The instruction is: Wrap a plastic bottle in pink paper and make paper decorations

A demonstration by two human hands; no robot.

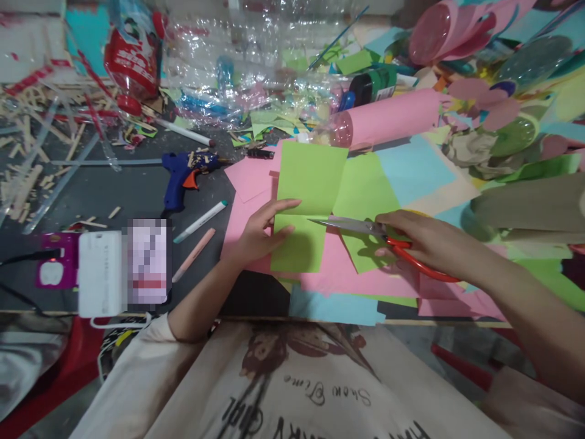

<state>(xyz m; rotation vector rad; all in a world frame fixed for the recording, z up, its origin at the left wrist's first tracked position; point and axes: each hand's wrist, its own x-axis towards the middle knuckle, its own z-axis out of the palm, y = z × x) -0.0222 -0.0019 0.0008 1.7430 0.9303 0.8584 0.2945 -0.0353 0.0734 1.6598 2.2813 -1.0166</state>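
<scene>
A light green sheet of paper (312, 180), with a crease across its middle, lies over pink paper at the centre of the table. My left hand (262, 235) grips its left edge near the crease, index finger and thumb on top of the paper. Red-handled scissors (351, 225) are in my right hand (420, 238), their blades looking closed or nearly so. The blade tips point left across the green sheet, just below the crease. Another green sheet (365, 183) lies to the right, partly beneath the scissors.
A blue glue gun (176, 177), two markers (200, 222), a white power bank (100, 274) and a phone with a blurred screen (148, 262) lie left. A pink-wrapped bottle (393, 119) lies behind the paper. Plastic bottles, paper scraps and wooden sticks (27, 140) crowd the back and sides.
</scene>
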